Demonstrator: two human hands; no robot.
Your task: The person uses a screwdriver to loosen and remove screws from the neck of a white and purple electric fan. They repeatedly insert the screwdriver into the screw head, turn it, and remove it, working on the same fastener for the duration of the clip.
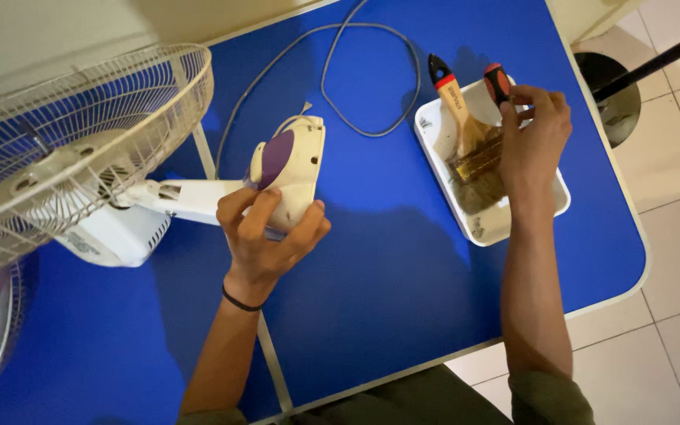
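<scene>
Gripping the cream-and-purple fan base (289,169) with the fingers of the left hand (265,236) curled around its near edge, thumb pressing on one side and fingertips on the other. Lying tipped on the blue table (387,267), with its white neck (190,197) running leftward to the motor housing (116,232) and the white wire fan guard (80,126) at the far left. Pinching the red-and-black handle of a tool (497,80), possibly a second brush or a screwdriver, its working end being hidden behind the right hand (533,138), fingers closing on it from above. Hovering over a white rectangular tray (488,224) near the table's right edge. Resting in that tray just beside the held tool, a wooden-handled paintbrush (466,130) with a metal ferrule and dark bristles. Looping across the tabletop between fan base and tray, a grey power cord (371,79). Showing beyond the table edge, pale floor tiles (670,260).
</scene>
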